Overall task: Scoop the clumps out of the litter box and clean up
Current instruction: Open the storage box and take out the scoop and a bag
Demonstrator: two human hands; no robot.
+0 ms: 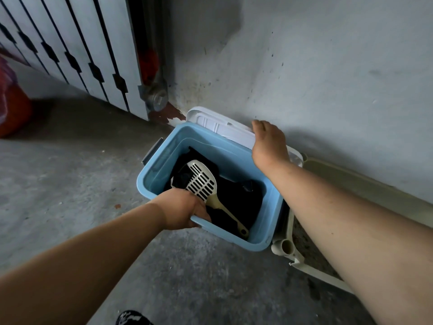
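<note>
A light blue bin (234, 158) stands on the concrete floor against the wall. Its white lid (225, 127) is tipped up behind it. Inside lie a black bag (236, 198) and a cream slotted litter scoop (206, 184) with its handle pointing toward me. My left hand (182, 209) grips the bin's near rim, fingers hooked inside next to the scoop's head. My right hand (269, 144) rests on the raised lid's edge. The cream litter box (295, 254) sits right of the bin, mostly hidden by my right forearm.
A white radiator (77, 50) with a grey valve (157, 99) lines the wall at upper left. An orange object (11, 109) sits at the far left edge. A dark patterned thing (131, 319) shows at the bottom edge. Grey floor spreads to the left.
</note>
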